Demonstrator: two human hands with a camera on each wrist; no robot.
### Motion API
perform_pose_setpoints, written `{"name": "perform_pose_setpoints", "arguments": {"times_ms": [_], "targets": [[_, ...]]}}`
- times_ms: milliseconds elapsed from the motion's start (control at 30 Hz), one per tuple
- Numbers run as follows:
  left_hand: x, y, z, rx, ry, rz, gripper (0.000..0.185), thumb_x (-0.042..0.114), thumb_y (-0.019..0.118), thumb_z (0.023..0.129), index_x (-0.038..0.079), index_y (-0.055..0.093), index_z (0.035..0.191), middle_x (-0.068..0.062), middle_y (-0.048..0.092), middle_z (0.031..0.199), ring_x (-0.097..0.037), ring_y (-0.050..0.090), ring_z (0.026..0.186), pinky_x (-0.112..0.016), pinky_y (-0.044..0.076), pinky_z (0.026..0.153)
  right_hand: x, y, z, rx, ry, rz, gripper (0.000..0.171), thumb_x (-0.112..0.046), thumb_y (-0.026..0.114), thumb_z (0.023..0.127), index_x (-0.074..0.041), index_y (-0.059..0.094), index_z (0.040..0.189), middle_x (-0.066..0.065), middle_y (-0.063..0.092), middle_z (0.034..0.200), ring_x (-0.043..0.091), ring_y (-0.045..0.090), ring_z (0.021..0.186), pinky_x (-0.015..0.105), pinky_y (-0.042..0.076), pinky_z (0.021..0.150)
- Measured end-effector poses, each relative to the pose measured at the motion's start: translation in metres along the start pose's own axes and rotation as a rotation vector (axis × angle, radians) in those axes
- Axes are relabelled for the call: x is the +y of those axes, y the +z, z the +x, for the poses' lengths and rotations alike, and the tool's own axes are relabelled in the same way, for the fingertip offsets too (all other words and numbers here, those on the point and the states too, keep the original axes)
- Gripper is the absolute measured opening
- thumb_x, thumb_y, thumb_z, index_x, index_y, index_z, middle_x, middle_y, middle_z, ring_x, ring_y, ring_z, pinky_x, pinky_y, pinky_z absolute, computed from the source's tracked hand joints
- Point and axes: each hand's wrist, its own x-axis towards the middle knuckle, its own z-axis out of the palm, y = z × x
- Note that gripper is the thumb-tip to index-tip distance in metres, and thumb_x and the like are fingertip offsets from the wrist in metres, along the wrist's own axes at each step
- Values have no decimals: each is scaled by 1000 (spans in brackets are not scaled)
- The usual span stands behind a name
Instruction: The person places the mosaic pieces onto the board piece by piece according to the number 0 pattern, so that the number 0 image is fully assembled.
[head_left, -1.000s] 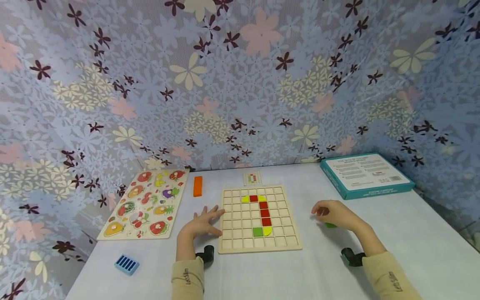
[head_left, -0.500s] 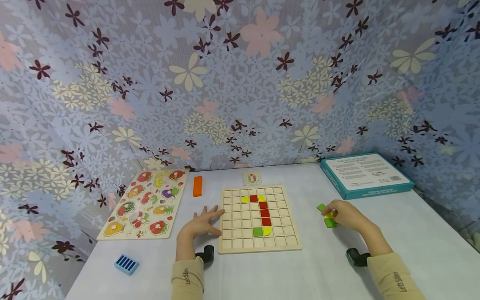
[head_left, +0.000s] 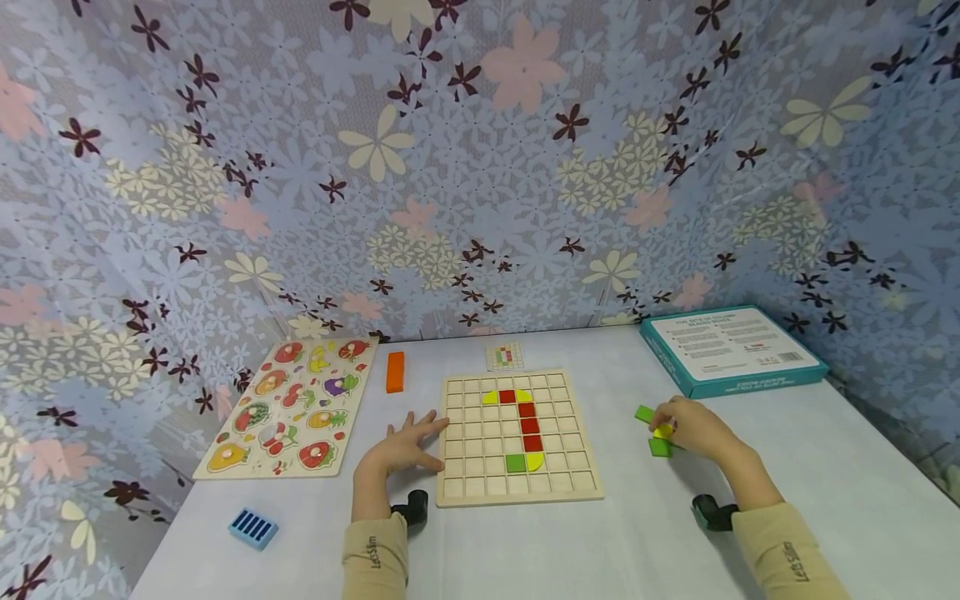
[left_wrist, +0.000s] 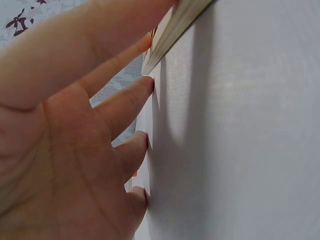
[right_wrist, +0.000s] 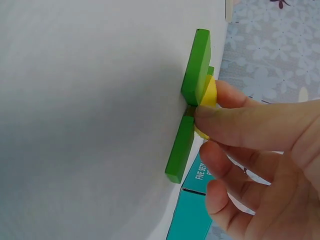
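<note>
A wooden grid board point(head_left: 480, 483) lies in the middle of the table in the head view. Red squares point(head_left: 529, 426), yellow rounded tiles and one green square point(head_left: 516, 463) sit in its cells. My left hand point(head_left: 401, 447) rests beside the board with fingers spread, fingertips touching its left edge. To the right of the board, my right hand point(head_left: 697, 429) pinches a yellow tile point(right_wrist: 209, 92) with a curved edge between thumb and forefinger. Loose green tiles lie around it: one green tile point(right_wrist: 197, 65) and another green tile point(right_wrist: 181, 150) in the right wrist view.
Behind the board lies a small pattern card point(head_left: 505, 357). A fruit puzzle board point(head_left: 288, 408), an orange block point(head_left: 395, 372) and a light blue slotted block point(head_left: 253, 529) are on the left. A teal box point(head_left: 735, 350) lies at the back right, near the floral cloth point(head_left: 480, 167).
My right hand has moved right from over the white table and come down among the green tiles, taking the yellow tile between its fingers. The left hand stays still.
</note>
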Motion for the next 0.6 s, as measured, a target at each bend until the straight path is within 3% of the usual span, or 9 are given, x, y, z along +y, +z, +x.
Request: {"name": "perform_pose_setpoints", "arguments": {"times_ms": [233,600], "targets": [[1,0,1,-2,-4,-4,76,10,77,68,16,46,137,-10,23,152,-37,-2,141,-57,-11,109,0,1,0,10,-38,4,15,8,60,77,-6,63,81,10,62,83,23,52,75,47,49,73],[1,0,0,0,5,-3,76,10,77,68,15,46,137,-11,24,152,-37,-1,140,-58,-11,109,-2,2,2,17,-58,58,16,5,62,78,-5,62,91,5,58,80,21,50,73,39,47,65]]}}
